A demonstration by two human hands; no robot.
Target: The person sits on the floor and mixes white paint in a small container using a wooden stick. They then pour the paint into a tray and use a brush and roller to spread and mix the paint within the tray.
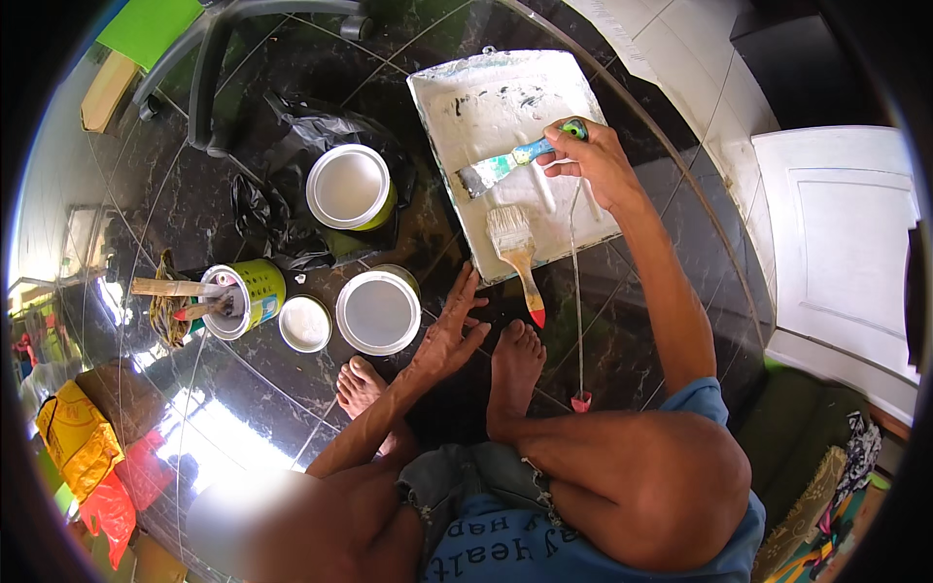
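Note:
My right hand (pixel 593 165) holds a putty knife (pixel 486 173) by its blue-green handle over a white, paint-stained tray (pixel 447 117), its blade spanning the tray's left part. A wide brush (pixel 515 248) with a red-tipped wooden handle lies across the tray's near edge. A thin rod (pixel 578 321) reaches from the tray down to a pink end on the floor. My left hand (pixel 452 321) is open, fingertips at the tray's near left corner. Left of it stand an open can (pixel 377 311) of pale liquid, a small white container (pixel 304 324) and a can with brushes (pixel 258 296).
Another open can (pixel 349 187) stands on black plastic (pixel 301 126). A wheeled chair base (pixel 202 117) is at the upper left, yellow and red bags (pixel 73 432) at lower left. A white panelled board (pixel 836 243) is at right. My bare feet are on the dark tiled floor (pixel 632 291).

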